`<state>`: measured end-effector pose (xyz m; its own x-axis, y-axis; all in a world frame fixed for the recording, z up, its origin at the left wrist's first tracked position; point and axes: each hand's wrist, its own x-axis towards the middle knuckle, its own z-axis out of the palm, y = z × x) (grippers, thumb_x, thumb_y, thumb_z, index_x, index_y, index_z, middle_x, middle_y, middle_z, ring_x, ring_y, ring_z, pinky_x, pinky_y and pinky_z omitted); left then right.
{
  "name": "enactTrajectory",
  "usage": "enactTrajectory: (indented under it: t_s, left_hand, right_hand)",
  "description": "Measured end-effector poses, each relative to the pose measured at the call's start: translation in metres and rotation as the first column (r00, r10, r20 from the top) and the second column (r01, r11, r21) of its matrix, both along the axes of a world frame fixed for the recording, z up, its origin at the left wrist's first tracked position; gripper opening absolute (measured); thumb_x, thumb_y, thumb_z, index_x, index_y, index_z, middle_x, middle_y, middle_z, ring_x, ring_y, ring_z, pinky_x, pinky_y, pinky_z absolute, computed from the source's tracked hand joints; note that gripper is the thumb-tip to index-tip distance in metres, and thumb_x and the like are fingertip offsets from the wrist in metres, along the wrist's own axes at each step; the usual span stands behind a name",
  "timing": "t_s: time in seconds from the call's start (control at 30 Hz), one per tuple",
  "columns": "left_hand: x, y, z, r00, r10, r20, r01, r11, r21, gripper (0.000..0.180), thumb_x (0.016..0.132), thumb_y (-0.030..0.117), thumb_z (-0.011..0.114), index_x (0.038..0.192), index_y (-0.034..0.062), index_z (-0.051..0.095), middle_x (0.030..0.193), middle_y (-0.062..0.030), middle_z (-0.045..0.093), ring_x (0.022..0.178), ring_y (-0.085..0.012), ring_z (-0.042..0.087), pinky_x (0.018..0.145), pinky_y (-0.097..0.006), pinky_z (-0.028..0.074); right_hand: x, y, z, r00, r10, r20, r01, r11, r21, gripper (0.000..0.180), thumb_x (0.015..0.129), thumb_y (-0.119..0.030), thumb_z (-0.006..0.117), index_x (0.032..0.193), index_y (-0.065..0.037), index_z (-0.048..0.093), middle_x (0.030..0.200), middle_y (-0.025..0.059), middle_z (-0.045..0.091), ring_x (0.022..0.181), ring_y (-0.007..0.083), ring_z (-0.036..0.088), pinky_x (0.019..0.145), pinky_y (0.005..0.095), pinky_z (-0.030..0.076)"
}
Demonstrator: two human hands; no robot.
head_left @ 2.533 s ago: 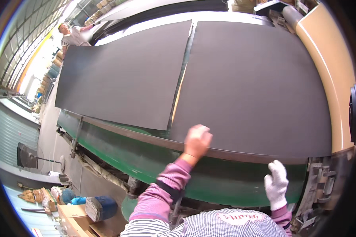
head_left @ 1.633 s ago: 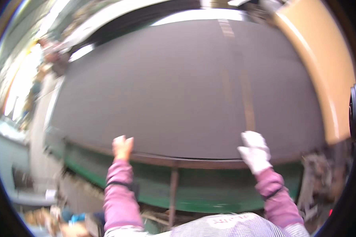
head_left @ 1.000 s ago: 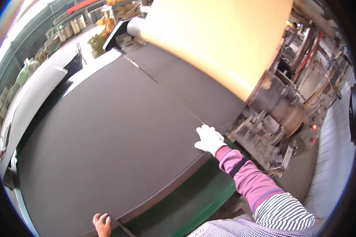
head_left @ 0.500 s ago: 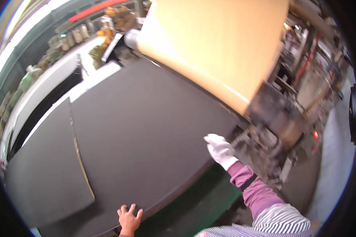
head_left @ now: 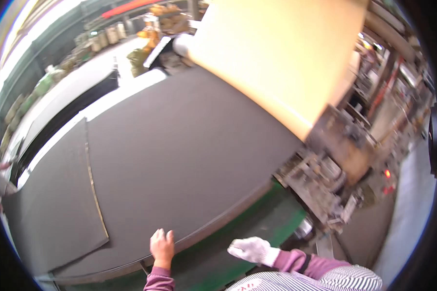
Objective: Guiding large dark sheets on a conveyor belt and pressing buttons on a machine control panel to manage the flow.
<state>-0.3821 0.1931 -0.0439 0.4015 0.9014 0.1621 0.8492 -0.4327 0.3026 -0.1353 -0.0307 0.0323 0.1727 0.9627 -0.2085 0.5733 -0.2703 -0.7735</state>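
Bare left hand (head_left: 161,246) flat, fingers spread, on dark sheet (head_left: 179,160) edge; gloved right hand (head_left: 250,250) loosely curled, holding nothing. Probably broad, floppy, heavy; best gripped along near edge.

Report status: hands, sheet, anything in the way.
Left hand bare, on dark sheet edge. Right hand gloved, off it, over green belt. Nothing blocking.

A green-edged surface (head_left: 257,233) carries a broad dark grey sheet (head_left: 179,160); a smaller grey sheet (head_left: 48,203) lies overlapping its left end, edge slightly curled.
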Motion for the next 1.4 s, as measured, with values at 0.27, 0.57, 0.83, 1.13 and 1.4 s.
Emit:
enactTrajectory:
  t_s: [0.27, 0.57, 0.83, 1.13, 1.4]
  left_hand:
    - [-0.154, 0.004, -0.013, 0.989, 0.143, 0.045, -0.145, 0.989, 0.028, 0.040, 0.084, 0.041, 0.067, 0.089, 0.0022, 0.074, 0.100, -0.0136, 0.068, 0.102, -0.0317, 0.060, 0.089, -0.043, 0.049]
    - [-0.003, -0.018, 0.004, 0.990, -0.143, -0.010, 0.143, 0.985, 0.099, 0.057, 0.083, 0.058, 0.062, 0.079, 0.0008, 0.068, 0.086, -0.0127, 0.060, 0.091, -0.0297, 0.057, 0.084, -0.041, 0.046]
    - [0.043, -0.035, -0.019, 0.986, -0.150, 0.071, 0.152, 0.988, -0.032, 0.070, 0.087, 0.065, 0.054, 0.112, 0.0004, 0.065, 0.119, -0.0173, 0.057, 0.116, -0.0374, 0.049, 0.098, -0.052, 0.040]
    - [-0.109, 0.046, 0.039, 0.925, 0.088, -0.370, -0.263, 0.852, -0.454, 0.064, 0.088, 0.068, 0.050, 0.145, 0.0406, 0.042, 0.160, -0.0201, 0.018, 0.144, -0.0534, 0.010, 0.104, -0.075, 0.024]
    - [-0.113, 0.026, 0.081, 0.937, 0.008, -0.350, -0.218, 0.797, -0.563, 0.070, 0.091, 0.065, 0.050, 0.151, 0.0332, 0.035, 0.158, -0.0320, 0.007, 0.138, -0.0652, 0.005, 0.109, -0.068, 0.026]
  right_hand:
    - [0.011, -0.086, 0.022, 0.976, 0.179, 0.126, -0.109, 0.896, -0.431, 0.033, 0.092, -0.037, 0.059, 0.097, -0.007, 0.072, 0.086, 0.0142, 0.071, 0.077, 0.0303, 0.068, 0.070, 0.0425, 0.051]
    - [0.043, -0.178, -0.033, 0.931, 0.197, 0.308, 0.159, 0.540, -0.827, 0.033, 0.086, -0.031, 0.057, 0.097, -0.002, 0.070, 0.095, 0.0223, 0.069, 0.091, 0.0381, 0.066, 0.079, 0.0460, 0.050]
    - [0.014, -0.127, -0.044, 0.937, 0.226, 0.266, 0.081, 0.600, -0.796, 0.042, 0.083, -0.038, 0.062, 0.098, 0.001, 0.071, 0.095, 0.0251, 0.069, 0.094, 0.0411, 0.066, 0.079, 0.0467, 0.051]
    - [0.062, -0.235, -0.184, 0.960, 0.123, 0.251, 0.193, 0.356, -0.914, 0.038, 0.088, -0.038, 0.053, 0.101, -0.008, 0.073, 0.102, 0.0207, 0.070, 0.098, 0.0378, 0.068, 0.085, 0.0465, 0.053]
    - [0.012, -0.173, -0.077, 0.949, 0.252, 0.189, 0.011, 0.572, -0.820, 0.037, 0.082, -0.031, 0.052, 0.093, -0.004, 0.074, 0.099, 0.0224, 0.069, 0.096, 0.0409, 0.066, 0.087, 0.0493, 0.049]
